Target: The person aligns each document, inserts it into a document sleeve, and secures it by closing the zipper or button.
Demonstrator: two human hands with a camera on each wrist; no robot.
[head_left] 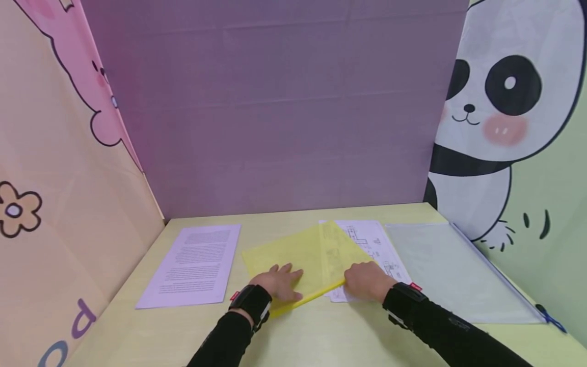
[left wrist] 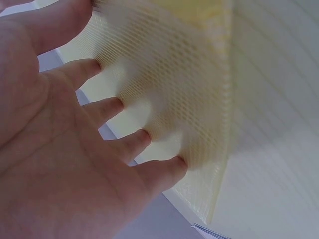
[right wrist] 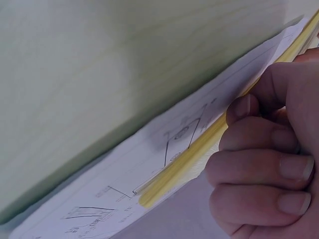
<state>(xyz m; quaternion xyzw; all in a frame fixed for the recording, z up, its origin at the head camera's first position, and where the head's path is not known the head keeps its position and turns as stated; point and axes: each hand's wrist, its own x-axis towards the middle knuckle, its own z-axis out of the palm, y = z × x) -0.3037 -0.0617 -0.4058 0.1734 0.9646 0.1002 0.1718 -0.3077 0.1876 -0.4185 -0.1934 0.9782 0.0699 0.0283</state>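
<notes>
Left hand [head_left: 277, 283] flat, fingers spread, pressing yellow folder [head_left: 298, 255] onto table [head_left: 321, 331]. Right hand [head_left: 367, 280] curled, pinching folder's zip edge over drawing sheet [head_left: 371, 239]. Advice: keep left pressure steady, pull along edge, avoid creasing sheet.

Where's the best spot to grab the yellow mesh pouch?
Probably the stiff zipper edge of the yellow mesh pouch, coming from the near side. That edge faces the person and is where the right hand already pinches it, while the left hand presses flat on the floppy mesh. The pouch lies on the drawing sheet, so pinch only the pouch.
</notes>
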